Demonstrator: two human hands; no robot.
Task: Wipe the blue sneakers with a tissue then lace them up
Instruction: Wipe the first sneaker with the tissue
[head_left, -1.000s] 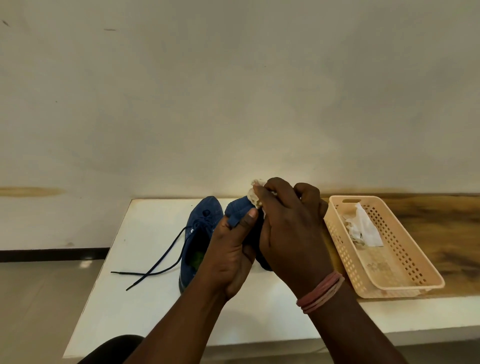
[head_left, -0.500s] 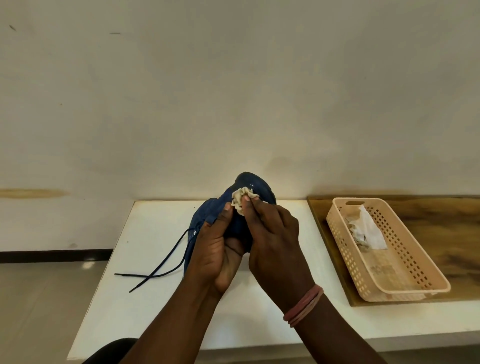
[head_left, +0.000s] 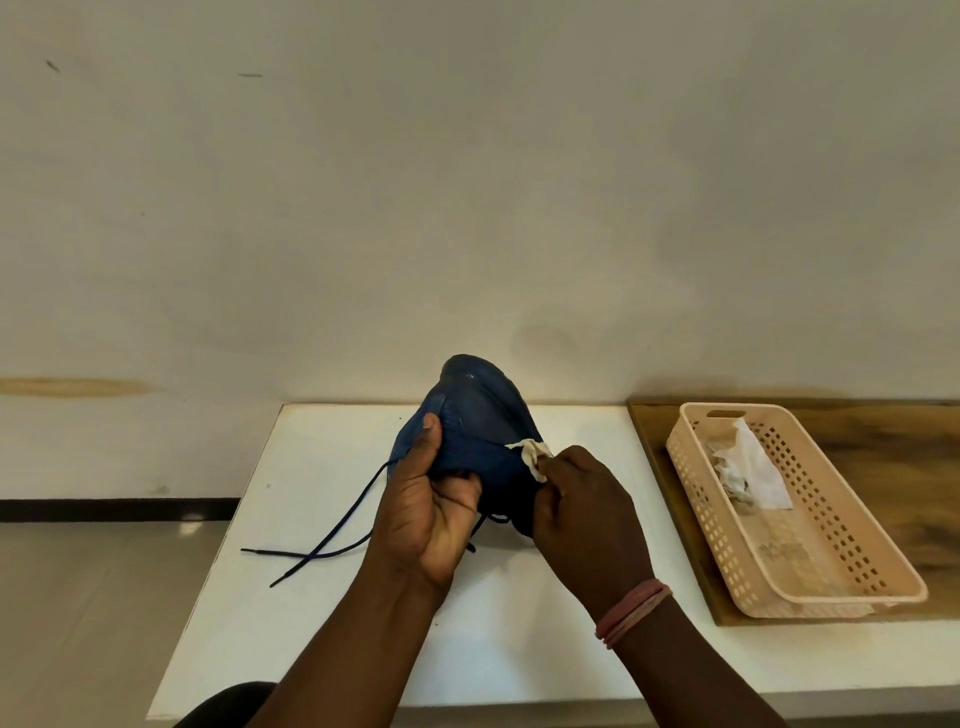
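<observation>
A blue sneaker (head_left: 478, 410) is held up above the white table (head_left: 322, 457), toe pointing up and away. My left hand (head_left: 426, 514) grips its left side, thumb along the edge. My right hand (head_left: 582, 514) pinches a crumpled off-white tissue (head_left: 532, 451) against the sneaker's right side. A dark blue lace (head_left: 332, 530) trails loose over the table to the left. The second sneaker is hidden behind the held one and my hands.
A peach perforated plastic basket (head_left: 841, 530) with used white tissues (head_left: 748, 467) sits on a wooden board (head_left: 883, 452) at the right. The wall rises right behind the table. The floor lies to the left.
The sneaker has been lifted and turned, toe up. My right hand slid the tissue from the top down to the shoe's right side.
</observation>
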